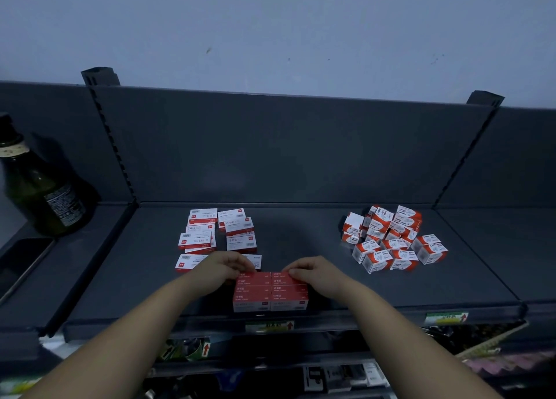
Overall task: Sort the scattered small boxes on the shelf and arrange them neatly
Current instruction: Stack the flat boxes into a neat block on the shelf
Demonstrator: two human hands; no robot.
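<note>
A neat block of red staple boxes stands in two columns near the front edge of the dark shelf. My left hand grips the block's far left corner, fingers curled over it. My right hand pinches the far right top edge of the same block. Behind my left hand, more flat red-and-white staple boxes lie loosely in two rough rows. Off to the right, a jumbled heap of cube-shaped red-and-white paper clip boxes sits on the shelf.
A dark green glass bottle stands on the neighbouring shelf at the left. The shelf's dark back panel rises behind the boxes. Price labels line the front rail, and lower shelves hold other goods.
</note>
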